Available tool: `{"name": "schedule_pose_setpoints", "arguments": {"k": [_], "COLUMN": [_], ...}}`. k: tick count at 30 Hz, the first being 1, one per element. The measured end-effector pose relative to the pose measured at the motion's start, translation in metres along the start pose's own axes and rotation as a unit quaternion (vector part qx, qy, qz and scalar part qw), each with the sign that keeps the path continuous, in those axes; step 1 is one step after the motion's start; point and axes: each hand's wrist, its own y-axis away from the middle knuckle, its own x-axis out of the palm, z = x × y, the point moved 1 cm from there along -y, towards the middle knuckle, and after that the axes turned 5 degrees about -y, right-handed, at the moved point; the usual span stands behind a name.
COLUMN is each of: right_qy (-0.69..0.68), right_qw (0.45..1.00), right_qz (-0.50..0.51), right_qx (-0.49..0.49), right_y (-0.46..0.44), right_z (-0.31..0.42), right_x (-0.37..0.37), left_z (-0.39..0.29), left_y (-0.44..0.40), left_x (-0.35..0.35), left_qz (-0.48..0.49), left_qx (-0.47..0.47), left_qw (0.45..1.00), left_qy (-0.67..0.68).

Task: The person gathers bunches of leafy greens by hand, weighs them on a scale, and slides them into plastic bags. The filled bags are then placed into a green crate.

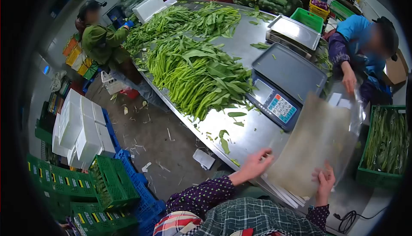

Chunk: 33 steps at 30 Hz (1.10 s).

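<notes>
A beige, see-through plastic sheet or bag (315,146), smeared by motion, rises over the near right corner of the table. My left hand (256,166) is just off its left edge, fingers loosely bent and apart, with nothing in them. Against the sheet's lower right side lies my right hand (325,181), fingers spread; I cannot tell whether they grip it. White layered edges (285,193) of a stack show beneath the sheet. Beyond it sits a digital scale (279,105) with a dark tray. Left of the scale lies a big heap of leafy green stems (193,75).
A metal table (214,126) carries more greens and a second scale (294,32). One co-worker (103,42) stands at the far left, another (358,47) at the right with a hand near clear plastic. Green crates (382,143) and white foam boxes (79,124) flank the table.
</notes>
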Motion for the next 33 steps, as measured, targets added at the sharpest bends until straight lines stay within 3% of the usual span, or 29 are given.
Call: {"name": "schedule_pose_setpoints", "arguments": {"k": [2, 4, 6, 7, 8, 9, 11, 12, 14, 16, 18, 20, 22, 25, 28, 30, 33], "right_qy": [0.023, 0.044, 0.066, 0.202, 0.334, 0.340, 0.589, 0.591, 0.492, 0.402, 0.336, 0.357, 0.328, 0.313, 0.240, 0.221, 0.163], "right_qw": [1.000, 0.999, 0.998, 0.976, 0.926, 0.924, 0.709, 0.705, 0.780, 0.894, 0.929, 0.901, 0.900, 0.876, 0.877, 0.867, 0.875], "right_qz": [-0.009, 0.003, 0.008, -0.042, -0.091, -0.094, -0.234, -0.238, -0.169, 0.038, 0.085, 0.190, 0.281, 0.365, 0.415, 0.431, 0.428], "right_qx": [-0.016, 0.000, 0.017, -0.070, -0.152, -0.151, -0.309, -0.311, -0.348, -0.193, -0.131, -0.155, -0.051, 0.025, 0.030, 0.120, 0.159], "right_y": [0.006, 0.009, 0.008, 0.000, 0.000, 0.008, 0.017, 0.014, 0.010, -0.006, -0.004, -0.009, -0.011, -0.032, -0.058, -0.071, -0.083], "right_z": [-0.006, -0.016, -0.039, -0.060, -0.070, -0.060, -0.021, -0.014, -0.007, -0.019, -0.028, -0.038, -0.025, -0.017, -0.018, -0.014, -0.021], "right_x": [0.016, 0.028, 0.029, 0.023, 0.025, 0.041, 0.097, 0.122, 0.166, 0.206, 0.272, 0.317, 0.364, 0.420, 0.472, 0.506, 0.546], "left_z": [0.032, 0.059, 0.082, 0.093, 0.100, 0.100, 0.106, 0.115, 0.129, 0.135, 0.153, 0.144, 0.141, 0.133, 0.123, 0.118, 0.119], "left_y": [-0.016, -0.034, -0.057, -0.072, -0.086, -0.097, -0.125, -0.138, -0.161, -0.182, -0.202, -0.212, -0.221, -0.227, -0.226, -0.223, -0.230], "left_x": [-0.043, -0.096, -0.157, -0.192, -0.226, -0.257, -0.309, -0.328, -0.352, -0.365, -0.375, -0.389, -0.400, -0.408, -0.401, -0.394, -0.386], "left_qz": [-0.058, -0.169, -0.271, -0.307, -0.340, -0.361, -0.386, -0.388, -0.356, -0.285, -0.202, -0.155, -0.126, -0.071, -0.038, -0.076, -0.060], "left_qx": [-0.067, -0.072, -0.025, 0.015, 0.052, 0.072, 0.101, 0.108, 0.099, 0.129, 0.114, 0.132, 0.128, 0.129, 0.141, 0.150, 0.147], "left_qw": [0.995, 0.978, 0.949, 0.934, 0.916, 0.894, 0.856, 0.845, 0.858, 0.823, 0.847, 0.849, 0.852, 0.858, 0.857, 0.844, 0.840], "left_qy": [-0.044, -0.097, -0.161, -0.184, -0.207, -0.256, -0.328, -0.352, -0.358, -0.475, -0.479, -0.488, -0.492, -0.491, -0.493, -0.509, -0.519]}}
